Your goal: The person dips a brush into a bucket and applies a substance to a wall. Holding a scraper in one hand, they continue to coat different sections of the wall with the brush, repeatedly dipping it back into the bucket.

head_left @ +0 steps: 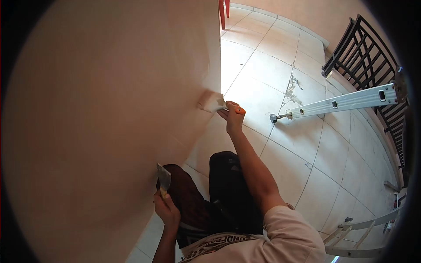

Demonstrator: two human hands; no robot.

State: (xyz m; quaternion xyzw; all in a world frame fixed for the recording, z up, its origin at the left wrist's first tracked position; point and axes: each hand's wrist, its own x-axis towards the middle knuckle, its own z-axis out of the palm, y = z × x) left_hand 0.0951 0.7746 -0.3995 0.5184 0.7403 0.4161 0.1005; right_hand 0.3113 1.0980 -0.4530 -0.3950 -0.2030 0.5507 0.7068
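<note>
A brush or wide blade with an orange handle end is in my right hand, whose fingers are closed round it. Its wide pale head lies at the wall near the wall's vertical edge and is slightly blurred. Lower down, my left hand grips the yellowish handle of a putty knife. The knife's grey metal blade points upward, close to the wall and in front of my knee. It cannot be told whether that blade touches the wall.
A metal ladder leg stands on the tiled floor at the right. Behind it is a dark metal railing or gate. Another ladder part is at the lower right. Red legs show at the top.
</note>
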